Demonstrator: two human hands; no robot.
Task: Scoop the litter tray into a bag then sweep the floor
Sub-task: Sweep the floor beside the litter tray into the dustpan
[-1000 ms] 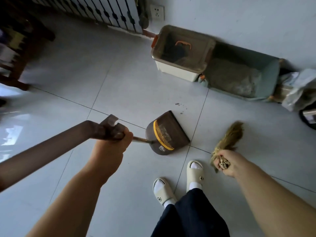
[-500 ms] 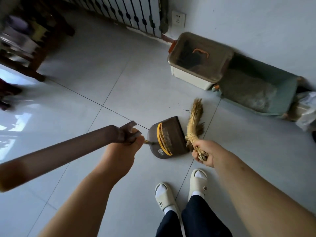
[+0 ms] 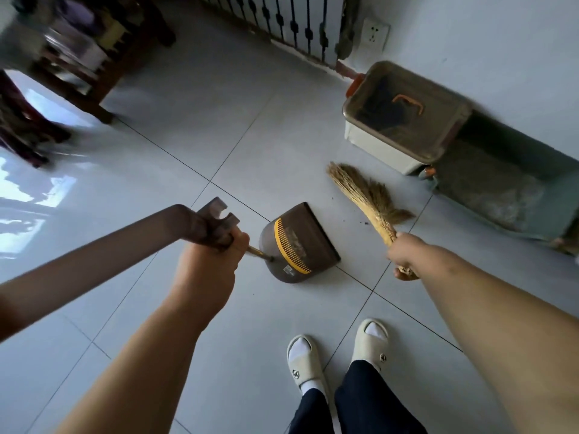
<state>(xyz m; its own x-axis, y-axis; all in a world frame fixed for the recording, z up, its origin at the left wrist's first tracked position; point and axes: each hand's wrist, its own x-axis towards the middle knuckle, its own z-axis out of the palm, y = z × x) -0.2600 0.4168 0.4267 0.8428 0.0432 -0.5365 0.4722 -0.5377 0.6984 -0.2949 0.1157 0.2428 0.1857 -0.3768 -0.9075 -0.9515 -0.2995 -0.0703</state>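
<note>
My left hand (image 3: 206, 264) is curled tight round the dustpan's long brown handle (image 3: 94, 255), gripping just below its forked clip. From there a thin brassy rod runs down to the dustpan (image 3: 300, 242). The pan sits on the grey tiled floor (image 3: 219, 136) with its yellow comb across the top and its open lip turned towards the right.

My right hand (image 3: 404, 255) is closed round the bound stem of a straw hand broom (image 3: 369, 198), and the stub end pokes out below my fist. The bristles fan out on the floor beyond the pan's lip, near it but not touching. A few dark specks (image 3: 365, 221) lie on the tile between the lip and the bristles.

The litter tray (image 3: 501, 189), teal with grey litter in it, lies along the wall at the far right, well beyond the broom. Just beside it, on its left end, stands a cream storage box (image 3: 404, 120) with a smoky lid and an orange handle (I cannot tell whether the two actually touch). Behind the box I see a wall socket (image 3: 374, 34) and a dark railing (image 3: 291, 23). Wooden furniture (image 3: 103, 57) shows blurred at the top left. My two feet in pale slippers (image 3: 302, 361) stand near the bottom edge, behind the pan.
</note>
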